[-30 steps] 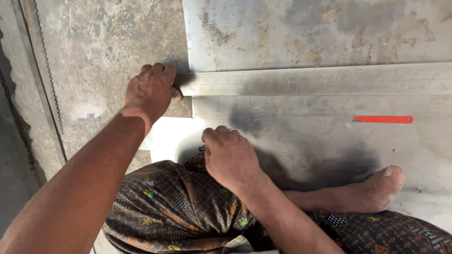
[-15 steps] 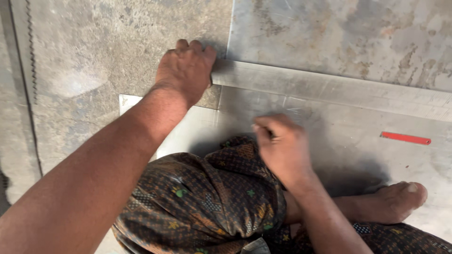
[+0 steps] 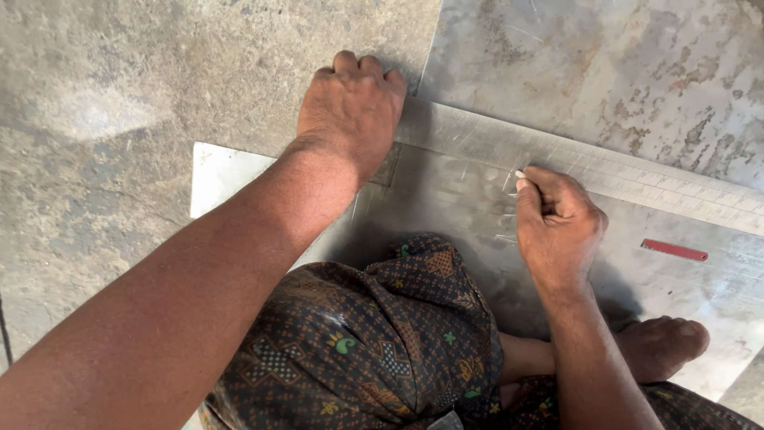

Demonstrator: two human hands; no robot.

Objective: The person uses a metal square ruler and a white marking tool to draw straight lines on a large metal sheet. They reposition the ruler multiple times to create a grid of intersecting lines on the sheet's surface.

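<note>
My left hand (image 3: 352, 110) is clenched and presses down on the left end of a long metal ruler (image 3: 637, 185) that lies across a grey metal sheet (image 3: 446, 199). My right hand (image 3: 557, 224) pinches a small pointed marking tool whose pale tip (image 3: 519, 173) touches the sheet right at the ruler's lower edge. Faint scratch marks show on the sheet near that tip. I sit on the sheet; my knee in dark patterned cloth (image 3: 374, 342) is below the hands.
A red pencil-like stick (image 3: 674, 250) lies on the sheet to the right, below the ruler. My bare foot (image 3: 664, 346) rests on the sheet at the lower right. A second mottled sheet (image 3: 621, 72) lies beyond the ruler. Concrete floor (image 3: 119, 119) is at left.
My right hand has moved up from near my knee to the ruler's edge, tool tip now on the sheet. My left hand stays pressed on the ruler's end. The camera has shifted left.
</note>
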